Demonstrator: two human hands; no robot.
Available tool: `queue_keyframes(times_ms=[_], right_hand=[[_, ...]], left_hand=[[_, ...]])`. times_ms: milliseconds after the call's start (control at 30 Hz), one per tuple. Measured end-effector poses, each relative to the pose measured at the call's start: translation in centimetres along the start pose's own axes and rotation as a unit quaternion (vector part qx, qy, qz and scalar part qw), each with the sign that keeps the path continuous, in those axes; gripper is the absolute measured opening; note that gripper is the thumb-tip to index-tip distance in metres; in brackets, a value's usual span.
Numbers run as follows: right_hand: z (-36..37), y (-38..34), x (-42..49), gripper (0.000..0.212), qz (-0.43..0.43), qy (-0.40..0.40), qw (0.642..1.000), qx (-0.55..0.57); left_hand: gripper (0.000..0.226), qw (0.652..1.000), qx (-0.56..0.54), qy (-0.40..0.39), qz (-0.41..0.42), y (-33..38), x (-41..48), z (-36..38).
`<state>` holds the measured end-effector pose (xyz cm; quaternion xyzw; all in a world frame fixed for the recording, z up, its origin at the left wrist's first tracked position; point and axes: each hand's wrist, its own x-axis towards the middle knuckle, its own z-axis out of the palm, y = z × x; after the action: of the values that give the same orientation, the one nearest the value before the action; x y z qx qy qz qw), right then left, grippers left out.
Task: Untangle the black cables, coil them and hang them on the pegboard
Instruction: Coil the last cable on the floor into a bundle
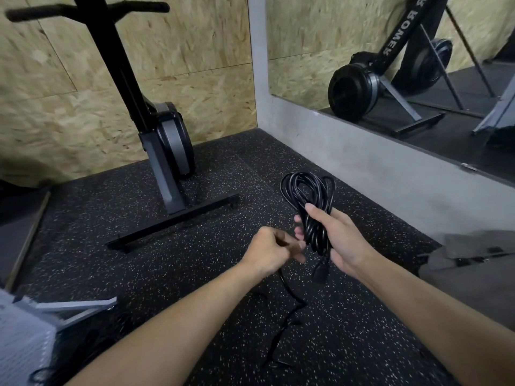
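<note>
Black coil (309,201) is being gripped by the right hand (334,240), centre frame; left hand (271,250) is pinching the loose tail (289,302). Slack grip risks loops spilling.

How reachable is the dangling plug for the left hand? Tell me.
Probably yes: the plug hangs unobstructed beside the left hand, below the coil in the right hand, but the left hand pinches the trailing cable.

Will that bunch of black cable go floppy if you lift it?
Probably bendy, not limp: the coiled black cable forms rounded loops beyond the right hand gripping it. Its loose tail droops to the speckled floor, so it would likely drag. One hand holds it, so probably light.
</note>
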<state>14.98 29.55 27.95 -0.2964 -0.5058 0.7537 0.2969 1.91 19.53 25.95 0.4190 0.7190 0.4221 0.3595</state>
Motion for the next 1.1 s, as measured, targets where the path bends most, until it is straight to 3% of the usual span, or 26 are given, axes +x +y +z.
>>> queue_keyframes(times_ms=[267,433,500,567,667,767,867,1000,1100], right_hand=[[-1.6,-1.0,0.8,0.025,-0.053,0.041,0.998,-0.018],[-2.9,-1.5,1.5,0.024,-0.082,0.091,0.992,-0.034],[-3.3,-1.3,1.6,0.019,-0.109,0.108,0.984,-0.087],[-3.7,-1.1,1.7,0.024,-0.139,0.123,0.968,-0.169],[-4.1,-1.1,1.7,0.03,-0.182,0.144,0.922,-0.311],[-4.7,-1.5,1.6,0.04,-0.214,0.181,0.868,-0.41],[-5.6,-1.5,2.1,0.041,-0.217,0.197,0.855,-0.428],[-6.4,-1.2,2.6,0.05,-0.196,0.138,0.812,-0.532],[-5.8,-1.0,2.4,0.043,-0.169,0.059,0.787,-0.59]], left_hand=[[0.014,0.971,-0.107,-0.19,-0.099,-0.5,-0.6,0.8],[0.013,0.944,-0.22,-0.211,-0.126,-0.5,-0.2,0.7],[0.014,0.966,-0.147,-0.186,-0.103,-0.5,0.0,0.7],[0.016,0.99,0.02,-0.136,-0.033,-0.8,0.4,0.5],[0.016,0.976,0.192,-0.087,0.053,-1.2,0.6,-0.2],[0.018,0.971,0.205,-0.121,0.019,-1.7,0.4,-0.7],[0.021,0.971,0.204,-0.126,0.003,-1.6,0.2,-1.4],[0.018,0.955,0.254,-0.008,0.15,-0.7,0.4,-2.5],[0.016,0.933,0.258,0.063,0.242,-0.4,0.6,-3.2]])
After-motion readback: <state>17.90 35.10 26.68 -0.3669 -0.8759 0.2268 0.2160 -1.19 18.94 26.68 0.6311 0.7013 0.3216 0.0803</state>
